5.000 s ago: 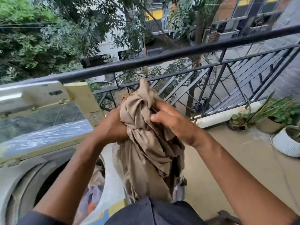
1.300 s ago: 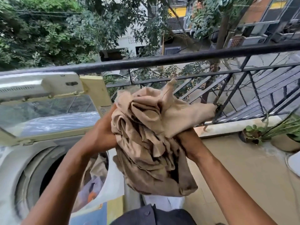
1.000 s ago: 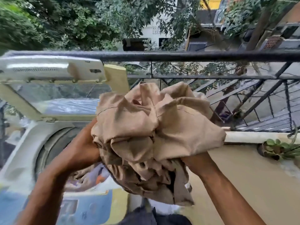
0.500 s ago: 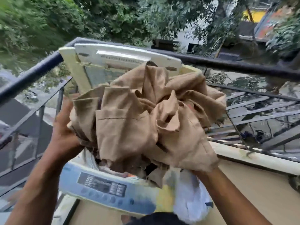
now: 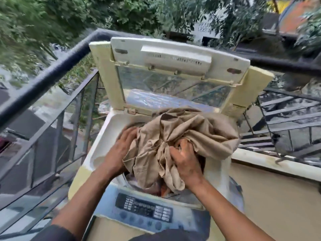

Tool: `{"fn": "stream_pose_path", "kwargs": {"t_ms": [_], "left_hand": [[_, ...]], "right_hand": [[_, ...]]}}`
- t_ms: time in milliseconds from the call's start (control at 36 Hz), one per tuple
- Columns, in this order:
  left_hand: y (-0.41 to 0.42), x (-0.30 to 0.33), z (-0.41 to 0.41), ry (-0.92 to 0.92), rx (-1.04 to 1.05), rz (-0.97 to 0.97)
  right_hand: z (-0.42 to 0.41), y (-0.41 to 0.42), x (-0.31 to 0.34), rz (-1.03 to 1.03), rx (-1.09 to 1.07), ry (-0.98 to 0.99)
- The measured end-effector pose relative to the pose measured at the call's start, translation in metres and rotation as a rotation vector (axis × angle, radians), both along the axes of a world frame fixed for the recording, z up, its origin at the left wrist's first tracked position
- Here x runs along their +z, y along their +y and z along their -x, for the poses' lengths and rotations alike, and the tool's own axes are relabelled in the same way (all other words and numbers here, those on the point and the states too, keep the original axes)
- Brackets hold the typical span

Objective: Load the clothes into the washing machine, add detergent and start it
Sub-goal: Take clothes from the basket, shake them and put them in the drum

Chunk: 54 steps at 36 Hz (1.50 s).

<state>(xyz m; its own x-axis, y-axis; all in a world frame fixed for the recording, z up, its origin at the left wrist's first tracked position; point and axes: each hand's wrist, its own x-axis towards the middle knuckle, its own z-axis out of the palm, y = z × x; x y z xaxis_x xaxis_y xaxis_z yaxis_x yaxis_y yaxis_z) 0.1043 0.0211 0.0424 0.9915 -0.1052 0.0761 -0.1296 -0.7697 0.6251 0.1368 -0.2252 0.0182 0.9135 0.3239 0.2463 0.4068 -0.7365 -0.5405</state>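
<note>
A top-loading washing machine (image 5: 106, 134) is seen from above on a balcony, set close against a dark metal railing (image 5: 52, 73). Its lid (image 5: 173, 66) is raised and stands folded upright at the back, the clear panel facing forward. The drum opening is largely covered by a bundle of beige cloth (image 5: 182, 136), which is bunched and creased and rests in the mouth of the tub, its bulk still above the rim. Part of the bundle (the right-hand fold) is draped over the right edge of the opening. Beneath the beige cloth, at the front of the tub, other garments (image 5: 163, 190) are glimpsed, with reddish and pale patches; what they are cannot be told.

The left hand (image 5: 121, 148) is laid against the left side of the bundle, fingers extended and slightly spread, the palm pressed on the cloth inside the rim. The right hand (image 5: 184, 160) is sunk into the middle of the bundle from the front, its fingers curled and closed on a fold of fabric; the fingertips are hidden in the cloth.

A blue control panel (image 5: 144, 209) with a dark display and rows of buttons is found along the near edge of the machine, untouched by either hand. Trees and buildings are seen beyond the railing, blurred.
</note>
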Motion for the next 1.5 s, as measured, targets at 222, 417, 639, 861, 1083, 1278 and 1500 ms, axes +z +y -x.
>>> {"fn": "stream_pose_path", "kwargs": {"t_ms": [222, 417, 639, 861, 1083, 1278, 1500], "left_hand": [[0.029, -0.077, -0.017, 0.613, -0.192, -0.353], [0.017, -0.095, -0.037, 0.808, -0.231, -0.307], [-0.002, -0.119, -0.063, 0.778, -0.163, -0.291], [-0.047, -0.169, -0.056, 0.817, -0.224, -0.419], [-0.067, -0.189, -0.033, 1.112, -0.448, -0.487], [-0.066, -0.198, -0.066, 1.131, -0.495, -0.523], [-0.035, -0.198, -0.122, 0.951, -0.137, -0.405]], "right_hand": [[0.004, 0.009, -0.101, 0.59, 0.273, 0.601], [-0.012, 0.02, -0.069, 0.57, 0.178, 0.716], [-0.04, 0.007, -0.054, 0.545, -0.353, 0.363], [-0.044, 0.025, -0.124, 0.494, -0.142, 0.947], [-0.019, 0.018, -0.164, 0.866, 0.115, 1.246], [-0.051, 0.025, -0.168, 0.67, -0.061, 1.368], [-0.102, 0.025, -0.167, 0.37, -0.279, 1.072]]}}
